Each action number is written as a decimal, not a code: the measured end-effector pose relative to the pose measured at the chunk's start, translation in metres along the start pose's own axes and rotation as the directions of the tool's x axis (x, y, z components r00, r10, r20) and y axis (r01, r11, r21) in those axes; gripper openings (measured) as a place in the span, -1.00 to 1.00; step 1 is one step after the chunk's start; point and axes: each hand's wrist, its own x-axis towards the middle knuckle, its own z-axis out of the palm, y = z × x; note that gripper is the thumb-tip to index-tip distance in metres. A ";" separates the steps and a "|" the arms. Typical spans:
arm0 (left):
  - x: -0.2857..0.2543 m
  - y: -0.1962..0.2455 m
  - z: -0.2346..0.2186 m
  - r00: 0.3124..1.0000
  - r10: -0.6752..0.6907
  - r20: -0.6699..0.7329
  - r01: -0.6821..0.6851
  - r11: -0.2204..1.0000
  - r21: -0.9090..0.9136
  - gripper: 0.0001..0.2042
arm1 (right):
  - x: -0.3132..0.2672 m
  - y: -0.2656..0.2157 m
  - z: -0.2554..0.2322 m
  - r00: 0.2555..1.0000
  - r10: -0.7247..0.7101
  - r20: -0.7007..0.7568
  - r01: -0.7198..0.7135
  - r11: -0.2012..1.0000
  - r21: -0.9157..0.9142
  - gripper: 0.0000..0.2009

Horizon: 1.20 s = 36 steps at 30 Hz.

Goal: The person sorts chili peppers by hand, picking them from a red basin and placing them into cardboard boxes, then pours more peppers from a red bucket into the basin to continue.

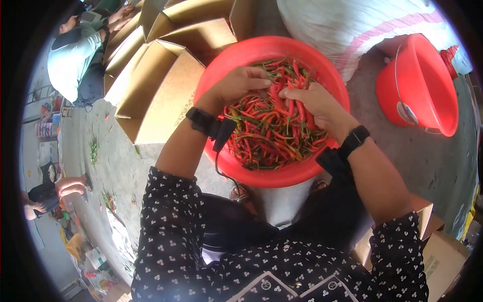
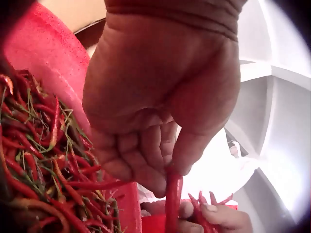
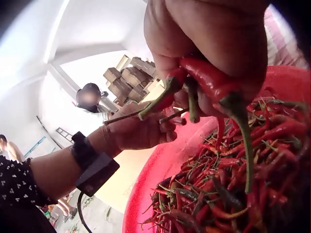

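The left hand (image 1: pixel 240 85) pinches 1 red chili (image 2: pixel 173 201) between thumb and fingers, its other fingers curled in. The right hand (image 1: pixel 322 103), close beside it, grips several chilies (image 3: pixel 209 80), their green stems sticking out past the fingers. Both hands are above the pile (image 1: pixel 276 136), red chilies mixed with green stems, inside a round red tub (image 1: pixel 271 179). 2 black wristbands (image 1: pixel 201 122) sit on the wrists. Open cardboard boxes (image 1: pixel 168 103) stand to the tub's left, a white sack (image 1: pixel 317 27) beyond it, and a tilted red bucket (image 1: pixel 392 93) to the right. At far left is another person (image 1: pixel 73 58) near the boxes.
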 end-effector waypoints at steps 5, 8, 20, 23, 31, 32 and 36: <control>0.009 0.000 0.011 0.997 -0.079 -0.011 0.079 0.996 -0.035 -0.83 | 0.001 -0.002 -0.004 0.997 0.065 -0.031 -0.065 0.997 -0.031 -0.81; 0.012 0.001 0.013 0.988 -0.092 -0.126 0.105 0.990 0.098 -0.81 | 0.002 -0.003 -0.001 0.993 0.006 -0.117 -0.006 1.000 0.000 -0.78; 0.006 -0.117 -0.027 0.999 -0.024 -0.044 0.049 0.310 0.949 -0.85 | -0.001 -0.008 -0.004 0.991 -0.073 -0.109 0.063 0.994 -0.093 -0.85; 0.001 -0.054 -0.015 0.951 -0.269 -0.154 0.306 0.740 0.599 -0.85 | 0.006 -0.004 -0.008 0.995 0.012 -0.096 -0.023 0.994 -0.111 -0.85; 0.000 -0.019 -0.003 0.990 -0.140 -0.007 0.138 0.979 -0.148 -0.72 | 0.001 -0.005 -0.002 0.996 0.057 -0.063 -0.057 0.998 0.016 -0.89; 0.001 -0.017 0.002 0.992 -0.124 0.029 0.127 0.979 -0.158 -0.72 | 0.001 -0.005 -0.002 0.997 0.058 -0.044 -0.057 0.998 0.024 -0.89; 0.008 -0.015 0.009 0.995 -0.096 0.032 0.098 0.994 -0.048 -0.79 | 0.001 -0.004 0.000 0.995 0.066 -0.075 -0.068 0.998 -0.019 -0.88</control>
